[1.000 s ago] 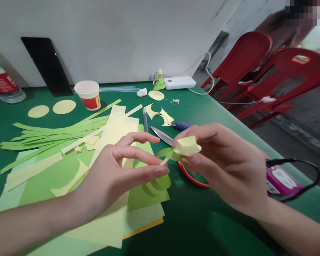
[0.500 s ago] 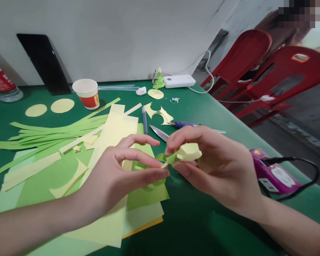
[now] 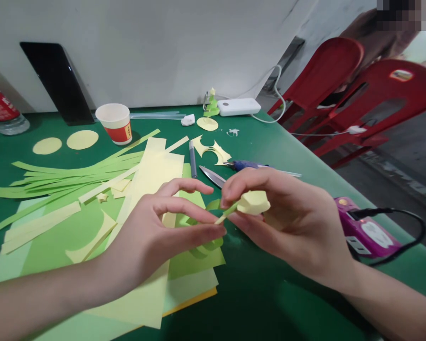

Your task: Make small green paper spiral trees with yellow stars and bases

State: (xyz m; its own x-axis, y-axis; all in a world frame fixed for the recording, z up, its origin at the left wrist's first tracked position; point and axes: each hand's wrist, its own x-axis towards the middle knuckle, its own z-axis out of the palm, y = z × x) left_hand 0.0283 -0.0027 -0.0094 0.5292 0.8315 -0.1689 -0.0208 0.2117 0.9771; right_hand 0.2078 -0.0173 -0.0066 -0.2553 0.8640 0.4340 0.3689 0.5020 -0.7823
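Observation:
Between thumb and index finger, my left hand [image 3: 170, 222] pinches the lower end of a thin pale paper stick [image 3: 220, 219]. A puffy pale yellow paper star [image 3: 253, 202] sits at its other end, over my right palm. My right hand [image 3: 287, 218] is closed, thumb and fingertips on a green paper strip [image 3: 230, 209] just below the star. Green strip loops [image 3: 208, 247] hang beneath and behind my left fingertips. Scissors [image 3: 211, 176] lie partly hidden behind my right hand, close to a blue glue gun [image 3: 246, 166].
Coloured paper sheets [image 3: 145, 298] and green strips [image 3: 74, 173] cover the left side. A paper cup [image 3: 114, 124], phone [image 3: 57, 85] and bottle [image 3: 3, 111] stand behind. A small paper tree [image 3: 211, 106] stands near a white power strip [image 3: 238, 107]. A purple socket box [image 3: 367, 229] sits right.
The green strip at my right fingertips has turned and now lies narrower along the stick. The star has shifted very slightly right. My left hand is almost still.

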